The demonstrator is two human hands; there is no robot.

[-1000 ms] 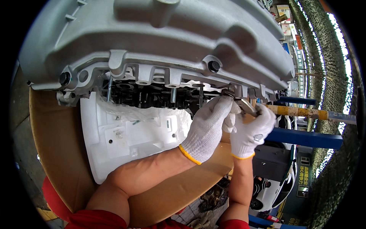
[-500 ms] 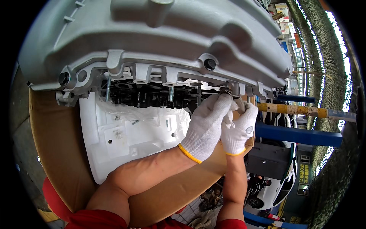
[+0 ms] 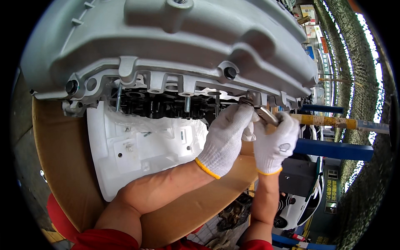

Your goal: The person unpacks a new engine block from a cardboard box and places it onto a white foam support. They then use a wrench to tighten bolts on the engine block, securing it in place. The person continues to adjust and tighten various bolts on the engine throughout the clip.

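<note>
A silver metal wrench [image 3: 266, 115] slants beneath the lower flange of a large grey cast engine cover [image 3: 175, 46]. My right hand [image 3: 276, 143], in a white knit glove with a yellow cuff, is closed round its handle end. My left hand [image 3: 227, 135], gloved alike, pinches at the wrench's head, up against the underside of the flange. The fastener at that head is hidden by my fingers. Left of my hands, threaded studs [image 3: 187, 104] hang below the flange, in front of dark engine parts [image 3: 156, 106].
Below the engine stands an open cardboard box [image 3: 183, 208] with a white moulded liner [image 3: 137, 154] and clear plastic film. To the right are a yellow bar [image 3: 333, 121], a blue beam [image 3: 337, 149], a grey cabinet [image 3: 293, 181] and a white car [image 3: 298, 208].
My right hand has swung to the right and slightly down, and more of the wrench's handle shows. My left hand stays at the wrench's head.
</note>
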